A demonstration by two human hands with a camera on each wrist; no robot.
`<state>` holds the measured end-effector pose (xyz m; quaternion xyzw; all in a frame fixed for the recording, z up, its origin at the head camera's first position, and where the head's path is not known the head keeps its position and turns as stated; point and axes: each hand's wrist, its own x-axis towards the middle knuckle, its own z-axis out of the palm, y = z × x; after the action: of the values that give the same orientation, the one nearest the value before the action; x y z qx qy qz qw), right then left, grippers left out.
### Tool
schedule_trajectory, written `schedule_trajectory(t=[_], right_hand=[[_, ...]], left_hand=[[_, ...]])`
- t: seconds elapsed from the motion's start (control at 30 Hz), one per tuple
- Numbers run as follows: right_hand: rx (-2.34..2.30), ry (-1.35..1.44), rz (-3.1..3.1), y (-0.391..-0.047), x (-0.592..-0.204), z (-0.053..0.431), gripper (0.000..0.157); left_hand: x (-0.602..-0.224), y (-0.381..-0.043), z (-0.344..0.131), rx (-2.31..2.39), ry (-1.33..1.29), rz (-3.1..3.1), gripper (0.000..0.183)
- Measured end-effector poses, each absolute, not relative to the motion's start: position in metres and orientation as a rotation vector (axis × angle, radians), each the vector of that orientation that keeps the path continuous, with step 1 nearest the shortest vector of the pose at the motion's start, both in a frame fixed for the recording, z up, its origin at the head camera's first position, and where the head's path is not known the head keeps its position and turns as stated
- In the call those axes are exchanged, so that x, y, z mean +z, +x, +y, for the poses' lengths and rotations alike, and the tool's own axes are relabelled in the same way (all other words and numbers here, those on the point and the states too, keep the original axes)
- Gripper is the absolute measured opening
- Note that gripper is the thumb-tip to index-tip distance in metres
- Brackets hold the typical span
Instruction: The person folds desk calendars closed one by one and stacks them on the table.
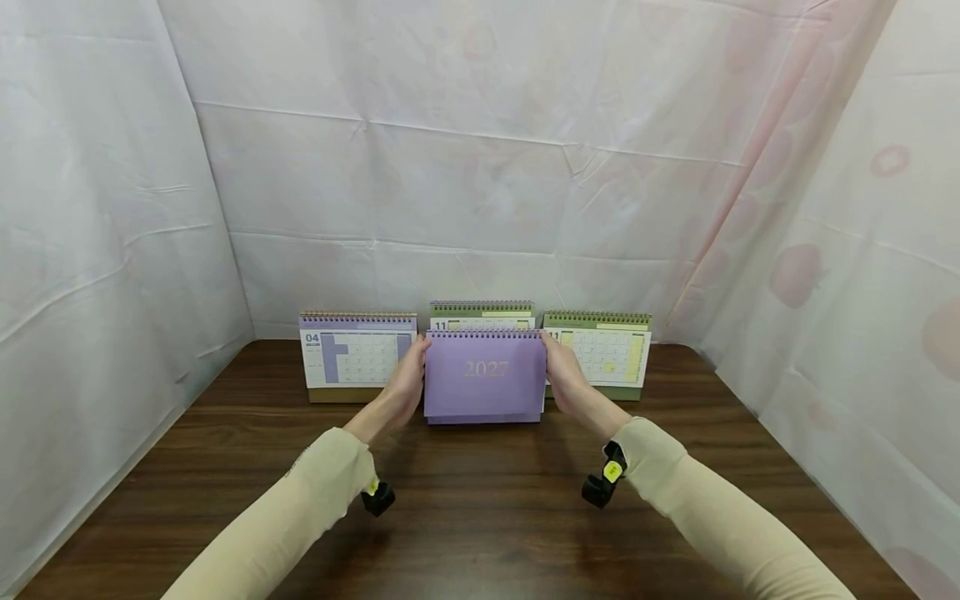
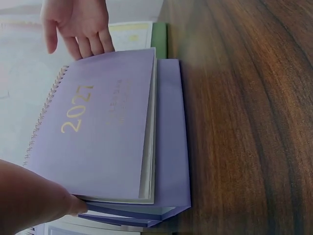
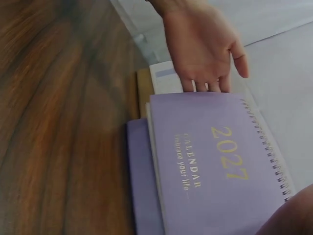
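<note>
A purple desk calendar [image 1: 485, 375] marked 2027 stands upright at the middle, its spiral binding along the top. My left hand [image 1: 405, 379] is at its left side and my right hand [image 1: 566, 375] at its right. In the right wrist view, the left hand [image 3: 200, 46] shows its palm, with straight fingers passing behind the calendar's edge and the thumb apart from the cover. The right hand [image 2: 78, 22] looks much the same in the left wrist view. Loose pages lift slightly from the purple base [image 2: 171, 137].
Behind on the left stands a calendar [image 1: 360, 354] with a purple-topped page 04. A green-topped calendar [image 1: 482, 312] is mostly hidden behind the purple one; another [image 1: 600, 358] stands at right. Pale curtains [image 1: 480, 167] surround the brown wooden table [image 1: 487, 517].
</note>
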<state>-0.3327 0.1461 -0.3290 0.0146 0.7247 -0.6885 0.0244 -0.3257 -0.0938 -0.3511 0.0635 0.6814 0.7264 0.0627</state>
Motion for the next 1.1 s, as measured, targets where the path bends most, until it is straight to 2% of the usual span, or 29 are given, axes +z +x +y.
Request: schedule_trajectory(t=[0.27,0.73,1.1], right_hand=[[-2.138,0.101,2.352,-0.335,-0.345,0.149,0.063],[-2.236,-0.035,2.178,-0.338,-0.367,0.152,0.056],[-2.221,-0.033,2.129,-0.336,-0.362,0.151,0.060]], left_hand=[[-0.364,-0.330,-0.091,2.235,0.183,2.043,0.066],[-0.381,-0.331,-0.091,2.190,0.136,2.092,0.077],[-0.375,-0.326,-0.093,2.211,0.112,2.073,0.067]])
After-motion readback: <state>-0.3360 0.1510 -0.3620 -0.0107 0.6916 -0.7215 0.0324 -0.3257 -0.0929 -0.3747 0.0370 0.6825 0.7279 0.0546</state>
